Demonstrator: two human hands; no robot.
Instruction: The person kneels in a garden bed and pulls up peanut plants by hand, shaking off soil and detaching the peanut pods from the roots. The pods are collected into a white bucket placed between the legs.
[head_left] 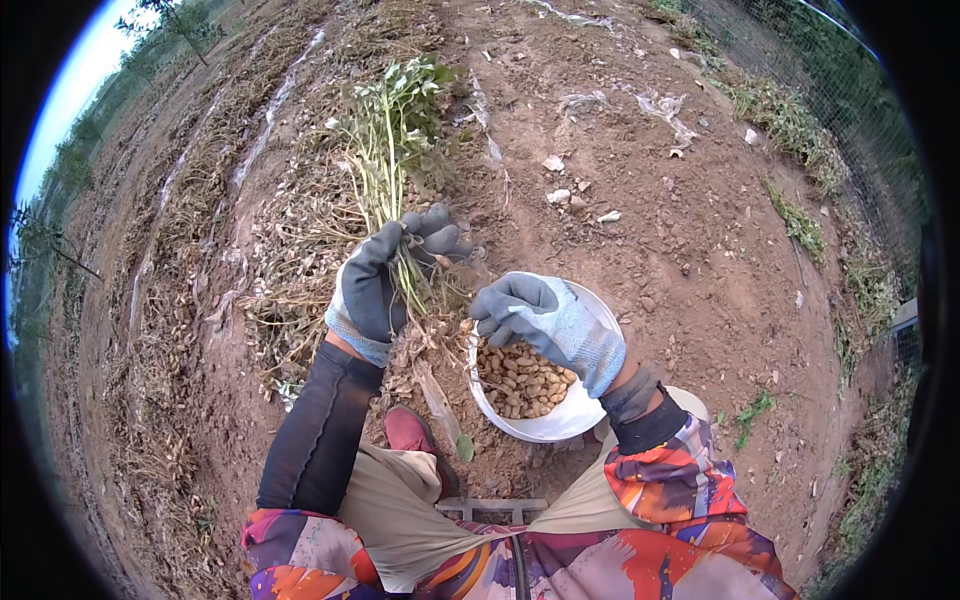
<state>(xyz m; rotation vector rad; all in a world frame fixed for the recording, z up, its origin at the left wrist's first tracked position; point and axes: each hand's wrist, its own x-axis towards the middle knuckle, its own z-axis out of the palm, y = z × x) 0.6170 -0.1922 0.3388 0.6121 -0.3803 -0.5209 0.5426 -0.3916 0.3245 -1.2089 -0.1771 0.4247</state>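
A bunch of peanut plants (388,140), green leaves pointing away from me, is held by its stems in my left hand (375,285). That hand wears a grey-palmed, light blue glove, with its fingers curled around the stems. My right hand (545,320), in a matching glove, is closed at the root end of the bunch, over the left rim of a white bucket (545,428). Its fingertips are bent together; what they pinch, if anything, I cannot make out. Many loose peanuts (522,380) lie inside the bucket, partly hidden under my right hand.
Dried peanut plants (300,240) lie in a row to the left. Strips of plastic film (665,115) and pale scraps litter the brown soil (700,260). A mesh fence (850,110) runs along the right. My red shoe (412,435) stands left of the bucket.
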